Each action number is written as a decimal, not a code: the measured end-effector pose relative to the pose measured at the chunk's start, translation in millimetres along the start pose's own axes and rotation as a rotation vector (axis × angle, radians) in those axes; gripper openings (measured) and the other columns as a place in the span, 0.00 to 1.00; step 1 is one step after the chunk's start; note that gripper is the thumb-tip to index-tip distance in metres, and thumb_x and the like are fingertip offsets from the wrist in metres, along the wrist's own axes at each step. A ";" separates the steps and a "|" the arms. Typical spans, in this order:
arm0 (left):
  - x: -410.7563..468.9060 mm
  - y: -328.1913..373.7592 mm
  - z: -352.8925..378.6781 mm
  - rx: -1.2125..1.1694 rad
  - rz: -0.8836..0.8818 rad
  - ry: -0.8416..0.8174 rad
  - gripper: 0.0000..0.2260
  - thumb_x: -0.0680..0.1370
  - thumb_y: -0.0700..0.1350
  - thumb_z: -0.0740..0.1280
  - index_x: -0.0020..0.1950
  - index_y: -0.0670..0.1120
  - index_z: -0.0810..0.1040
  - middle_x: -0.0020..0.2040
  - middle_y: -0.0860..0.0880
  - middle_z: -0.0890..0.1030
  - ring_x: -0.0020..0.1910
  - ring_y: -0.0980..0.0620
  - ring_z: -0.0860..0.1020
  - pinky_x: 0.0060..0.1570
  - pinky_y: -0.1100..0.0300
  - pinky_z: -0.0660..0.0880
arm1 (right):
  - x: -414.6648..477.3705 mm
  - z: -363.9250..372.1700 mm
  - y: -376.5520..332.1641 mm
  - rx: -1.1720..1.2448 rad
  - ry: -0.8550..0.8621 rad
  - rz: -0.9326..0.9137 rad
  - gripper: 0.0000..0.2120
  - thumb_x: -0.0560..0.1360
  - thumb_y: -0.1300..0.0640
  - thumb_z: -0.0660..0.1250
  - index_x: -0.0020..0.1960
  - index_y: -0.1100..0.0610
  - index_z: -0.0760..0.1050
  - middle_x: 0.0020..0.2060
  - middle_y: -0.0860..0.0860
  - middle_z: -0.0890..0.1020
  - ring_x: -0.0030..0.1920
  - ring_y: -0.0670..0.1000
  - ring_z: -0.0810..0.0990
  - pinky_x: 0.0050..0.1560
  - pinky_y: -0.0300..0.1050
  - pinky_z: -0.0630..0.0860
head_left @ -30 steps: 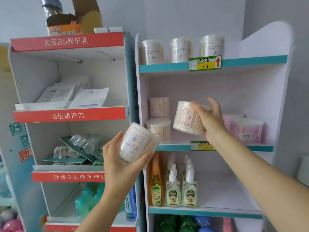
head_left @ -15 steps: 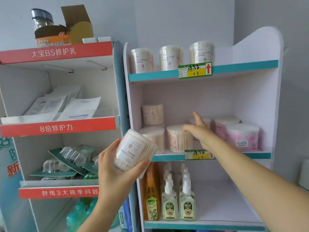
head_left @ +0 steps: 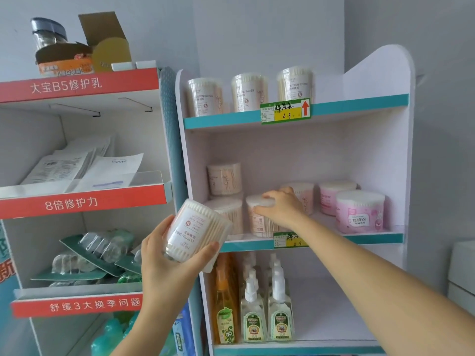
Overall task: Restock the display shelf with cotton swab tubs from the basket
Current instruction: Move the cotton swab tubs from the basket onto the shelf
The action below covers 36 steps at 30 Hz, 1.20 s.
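— Head view, what has changed in the last second?
— The right hand (head_left: 280, 204) carried a clear round tub of wooden-stick cotton swabs (head_left: 258, 214) in the air a second ago; now that tub stands upright on the middle shelf of the white display shelf with teal edges (head_left: 359, 237), just beside another such tub (head_left: 226, 214), and the hand lies over its lid, fingers curled on it
— So one more is stocked?
— I judge so, though the hand has not let go
— And the next tub?
— The left hand (head_left: 167, 263) grips a second clear tub of cotton swabs (head_left: 196, 231), tilted, in front of the shelf's left edge, below and left of the right hand, near the shelf but not on it; no basket shows
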<state>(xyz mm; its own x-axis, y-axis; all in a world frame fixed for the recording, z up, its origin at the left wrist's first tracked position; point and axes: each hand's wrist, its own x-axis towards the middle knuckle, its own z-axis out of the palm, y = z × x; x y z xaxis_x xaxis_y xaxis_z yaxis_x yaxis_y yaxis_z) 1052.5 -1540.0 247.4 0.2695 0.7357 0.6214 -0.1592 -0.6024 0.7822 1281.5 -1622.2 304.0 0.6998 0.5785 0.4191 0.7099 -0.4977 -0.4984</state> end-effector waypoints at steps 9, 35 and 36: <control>1.1 12.1 11.7 -0.045 0.011 -0.033 0.37 0.59 0.50 0.81 0.64 0.59 0.68 0.60 0.55 0.71 0.59 0.54 0.72 0.61 0.48 0.73 | 6.2 -19.2 22.3 0.312 -0.181 -0.050 0.38 0.74 0.57 0.69 0.76 0.44 0.52 0.77 0.47 0.51 0.76 0.52 0.53 0.74 0.56 0.56; 31.1 14.2 94.6 0.655 0.353 -0.495 0.24 0.76 0.54 0.66 0.72 0.53 0.66 0.73 0.55 0.62 0.73 0.54 0.55 0.72 0.59 0.55 | -24.4 -68.7 48.5 0.195 0.157 0.113 0.55 0.61 0.54 0.80 0.77 0.46 0.48 0.72 0.53 0.61 0.68 0.55 0.66 0.62 0.51 0.69; 29.2 10.8 92.5 0.698 0.374 -0.508 0.22 0.77 0.53 0.65 0.71 0.53 0.67 0.73 0.55 0.61 0.74 0.53 0.52 0.73 0.58 0.53 | -22.2 -61.4 50.1 0.153 0.108 0.111 0.55 0.62 0.52 0.79 0.77 0.46 0.46 0.73 0.53 0.59 0.70 0.55 0.66 0.63 0.51 0.68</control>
<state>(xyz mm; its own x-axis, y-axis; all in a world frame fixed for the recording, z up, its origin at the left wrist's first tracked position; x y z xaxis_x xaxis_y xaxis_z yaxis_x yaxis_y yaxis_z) 1146.5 -1553.7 269.8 0.7241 0.3330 0.6040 0.2417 -0.9427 0.2299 1306.4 -1699.7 316.4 0.7836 0.4484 0.4299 0.6130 -0.4461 -0.6520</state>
